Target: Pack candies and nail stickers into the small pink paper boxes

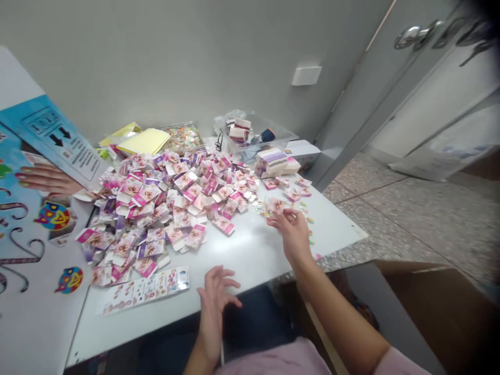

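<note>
Pinching small clear packet (274, 204), right hand (292, 234) fingers, left hand (214, 297) empty beside table (250, 250) edge

The person wears a pale pink top, forearms bare, and dark trousers.

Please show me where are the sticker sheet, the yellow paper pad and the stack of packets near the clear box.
sticker sheet (146, 290): head view, middle of the long strip at the table's front.
yellow paper pad (145, 141): head view, centre of its top sheet.
stack of packets (272, 162): head view, side of the pile.
</note>
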`<act>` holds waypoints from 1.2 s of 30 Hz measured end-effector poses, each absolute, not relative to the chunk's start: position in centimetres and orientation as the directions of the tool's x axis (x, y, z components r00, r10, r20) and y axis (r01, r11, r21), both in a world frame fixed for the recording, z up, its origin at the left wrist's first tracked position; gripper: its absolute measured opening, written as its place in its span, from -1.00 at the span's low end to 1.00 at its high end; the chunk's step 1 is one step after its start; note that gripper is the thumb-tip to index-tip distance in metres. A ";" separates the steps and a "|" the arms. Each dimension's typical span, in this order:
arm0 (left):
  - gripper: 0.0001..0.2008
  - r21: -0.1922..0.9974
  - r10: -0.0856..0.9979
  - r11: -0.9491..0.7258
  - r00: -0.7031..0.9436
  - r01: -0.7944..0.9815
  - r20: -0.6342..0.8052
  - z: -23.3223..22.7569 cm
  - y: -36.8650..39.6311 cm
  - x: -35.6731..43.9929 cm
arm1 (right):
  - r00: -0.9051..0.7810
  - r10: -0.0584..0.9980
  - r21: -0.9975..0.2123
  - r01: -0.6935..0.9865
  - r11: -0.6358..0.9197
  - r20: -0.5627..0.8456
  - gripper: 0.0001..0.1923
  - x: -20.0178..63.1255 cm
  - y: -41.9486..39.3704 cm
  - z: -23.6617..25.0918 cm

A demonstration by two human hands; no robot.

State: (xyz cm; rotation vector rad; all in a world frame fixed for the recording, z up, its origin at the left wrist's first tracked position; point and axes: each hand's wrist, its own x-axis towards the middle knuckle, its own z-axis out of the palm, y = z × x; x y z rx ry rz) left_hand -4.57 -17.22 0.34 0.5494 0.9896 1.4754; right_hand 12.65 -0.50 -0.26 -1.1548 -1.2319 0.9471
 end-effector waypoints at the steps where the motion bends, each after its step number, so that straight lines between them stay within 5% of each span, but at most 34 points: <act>1: -0.31 0.838 0.963 0.051 -0.195 -0.543 -0.185 0.2 -17.6 -4.8 | 0.060 0.977 -0.977 0.077 0.200 0.205 -0.67 12.3 -0.4 -0.8; 6: -0.33 0.895 0.933 -0.042 -0.337 -0.444 -0.123 0.0 -19.5 -5.1 | -0.472 0.839 -0.911 0.156 0.382 0.272 -0.82 6.7 -4.5 -2.3; 8: -0.32 0.910 0.919 -0.059 -0.378 -0.410 -0.111 -0.1 -20.2 -5.2 | -0.736 0.576 -0.737 0.157 0.657 0.356 -0.69 3.5 -5.6 -2.0; 10: -0.30 0.923 0.909 -0.066 -0.405 -0.378 -0.101 -0.3 -20.7 -5.4 | -0.909 0.236 -0.428 0.072 0.901 0.344 -0.60 0.3 -5.7 -1.7; 12: -0.28 0.946 0.890 -0.072 -0.448 -0.316 -0.082 -0.7 -21.3 -5.9 | -0.958 0.012 -0.210 -0.051 0.976 0.288 -0.67 -2.5 -5.0 -1.3; 14: -0.32 0.979 0.859 -0.060 -0.509 -0.192 -0.047 -1.1 -22.0 -6.4 | -0.960 -0.099 -0.139 -0.139 0.981 0.263 -0.71 -4.3 -4.3 -0.9; 16: -0.45 1.000 0.809 -0.023 -0.588 -0.013 0.012 -1.4 -22.6 -7.1 | -0.950 -0.114 -0.153 -0.164 0.975 0.292 -0.71 -4.8 -4.0 -0.2; 19: -0.75 0.943 0.656 0.026 -0.718 0.331 0.233 -1.7 -23.1 -8.2 | -0.916 0.011 -0.216 -0.083 0.973 0.400 -0.67 -3.4 -4.7 1.4; 22: -0.60 0.749 0.536 0.108 -0.673 0.654 0.510 -2.0 -22.6 -9.3 | -0.935 0.029 -0.187 -0.041 0.982 0.354 -0.65 -1.1 -6.0 2.7; 24: -0.45 0.627 0.593 0.200 -0.602 0.753 0.535 -2.4 -21.8 -10.0 | -0.968 0.005 -0.173 -0.040 0.984 0.249 -0.64 0.2 -6.7 3.0; 29: -0.62 0.417 0.841 0.239 -0.402 0.877 0.363 -3.7 -20.5 -11.1 | -0.985 0.074 -0.241 0.035 0.970 0.157 -0.63 3.0 -7.0 1.8; 36: -0.55 0.357 0.827 0.276 -0.409 0.893 0.385 -4.0 -21.1 -11.8 | -0.898 0.167 -0.266 0.059 0.962 0.407 -0.64 7.3 -5.9 -1.4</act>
